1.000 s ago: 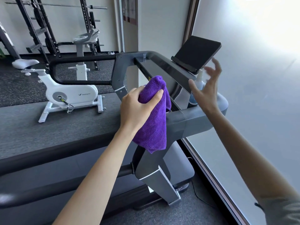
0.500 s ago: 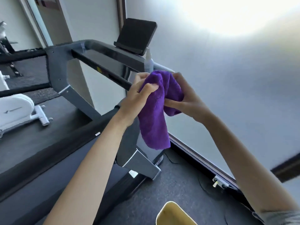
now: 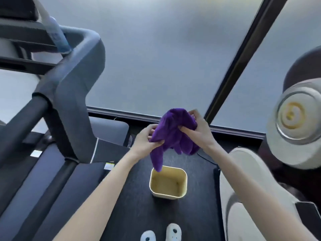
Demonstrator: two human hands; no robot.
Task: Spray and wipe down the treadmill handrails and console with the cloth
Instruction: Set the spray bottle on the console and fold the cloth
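A bunched purple cloth (image 3: 173, 133) hangs between both hands, above a yellow bin (image 3: 168, 182) on the floor; its lowest corner dangles at the bin's rim. My left hand (image 3: 145, 139) pinches the cloth's left side and my right hand (image 3: 198, 129) grips its right side. The grey treadmill frame (image 3: 73, 80) with its dark handrail (image 3: 22, 119) stands at the left. A blue spray bottle (image 3: 55, 32) sits up on the console at the top left.
A frosted glass wall with a dark diagonal frame (image 3: 239, 54) fills the background. Another beige exercise machine (image 3: 293, 127) with a round housing stands at the right. My shoes (image 3: 161, 233) stand on dark carpet just below the bin.
The view has swung right and down, away from the console. Both hands carried the cloth off the treadmill and lowered it over the yellow bin.
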